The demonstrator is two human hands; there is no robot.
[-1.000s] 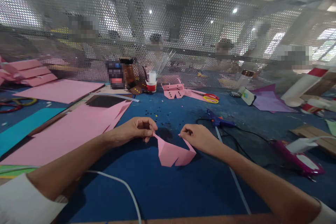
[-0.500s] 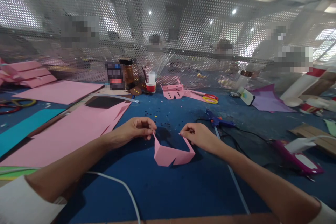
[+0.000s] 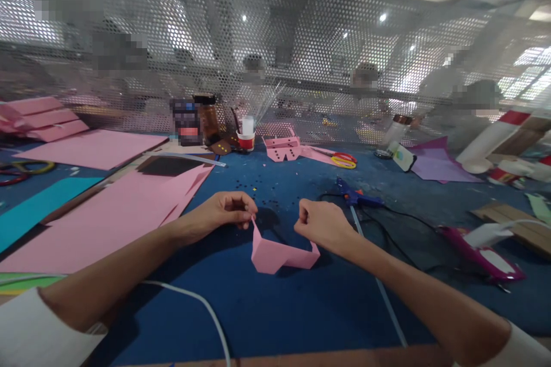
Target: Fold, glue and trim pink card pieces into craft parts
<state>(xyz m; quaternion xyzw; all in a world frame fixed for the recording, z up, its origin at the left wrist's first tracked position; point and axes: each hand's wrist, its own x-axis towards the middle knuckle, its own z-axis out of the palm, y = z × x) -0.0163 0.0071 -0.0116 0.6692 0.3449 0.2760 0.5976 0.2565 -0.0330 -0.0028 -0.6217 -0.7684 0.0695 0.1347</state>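
A folded pink paper glasses shape [image 3: 275, 255] stands just above the blue table, its front toward me with a notch in the lower edge. My left hand [image 3: 235, 210] pinches the tip of its left side strip between thumb and fingers. Curled closed, my right hand [image 3: 322, 223] is at the right side strip, whose far end disappears behind the fingers. Beyond the hands, small dark bits [image 3: 267, 195] are scattered on the table. A similar pink paper glasses piece with black dots [image 3: 283, 150] stands farther back.
Pink sheets [image 3: 116, 200] and a teal strip [image 3: 47, 200] lie at left. A blue glue gun [image 3: 359, 198] with its cable is at right, near a magenta power strip [image 3: 482, 255]. Scissors [image 3: 343, 160] and a paper cup [image 3: 246, 141] stand back. A white cable [image 3: 193, 295] crosses the front.
My right hand has turned over and curled more tightly, so its knuckles now cover most of the right side strip. My left hand keeps its pinch, nearly still.
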